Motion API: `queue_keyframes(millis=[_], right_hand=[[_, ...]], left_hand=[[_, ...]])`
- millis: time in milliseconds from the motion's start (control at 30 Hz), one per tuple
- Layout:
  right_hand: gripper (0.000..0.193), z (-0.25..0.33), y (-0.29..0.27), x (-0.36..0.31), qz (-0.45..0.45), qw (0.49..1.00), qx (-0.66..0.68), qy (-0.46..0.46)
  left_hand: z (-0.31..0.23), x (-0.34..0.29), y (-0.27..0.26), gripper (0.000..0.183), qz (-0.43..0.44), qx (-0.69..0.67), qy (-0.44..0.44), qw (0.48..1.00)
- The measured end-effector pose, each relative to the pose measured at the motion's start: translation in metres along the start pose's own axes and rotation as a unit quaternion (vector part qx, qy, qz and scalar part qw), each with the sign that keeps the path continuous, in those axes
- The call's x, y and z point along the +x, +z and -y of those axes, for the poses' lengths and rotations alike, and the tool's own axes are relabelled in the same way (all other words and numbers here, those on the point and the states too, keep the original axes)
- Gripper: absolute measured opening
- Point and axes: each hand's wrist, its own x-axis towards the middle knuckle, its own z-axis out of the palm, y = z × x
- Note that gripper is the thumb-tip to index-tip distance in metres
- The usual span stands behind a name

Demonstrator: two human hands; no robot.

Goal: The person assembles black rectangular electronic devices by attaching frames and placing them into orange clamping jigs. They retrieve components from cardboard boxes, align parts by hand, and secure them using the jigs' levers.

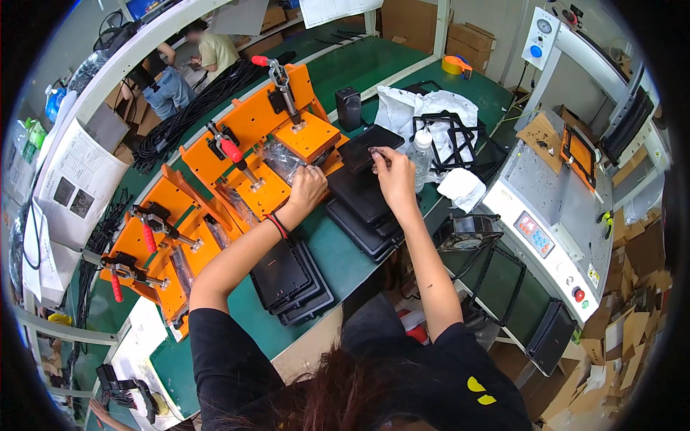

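Note:
My right hand (395, 176) pinches the near edge of a flat black panel (365, 146), which is tilted above a stack of black panels (359, 194). To the left, my left hand (307, 188) is closed, with its fingers curled down beside an orange clamping fixture (305, 140). What its fingers hold, if anything, is hidden. Beyond that hand, a clear plastic-wrapped piece (282, 159) lies in the fixture under a red-handled toggle clamp (233, 152). Beneath my left forearm is a second stack of black frames and panels (284, 276).
Another orange fixture (151, 255) stands at the left. Right of my hands are a clear bottle (420, 154), white cloth (460, 188) and black frames (449, 136). A grey machine (550, 215) with a red button stands farther right. Two people sit beyond the bench.

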Motion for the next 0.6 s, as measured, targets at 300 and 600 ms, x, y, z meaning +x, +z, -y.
queue_keyframes(millis=[300,600], right_hand=[[0.018,-0.005,0.019,0.010,0.075,0.995,0.038,0.049],[0.017,-0.056,0.078,0.027,0.145,0.978,0.130,0.071]], left_hand=[[0.051,-0.045,-0.045,0.012,-0.047,-0.093,0.137,0.985],[0.061,-0.065,-0.062,0.039,0.008,-0.284,-0.058,0.957]])
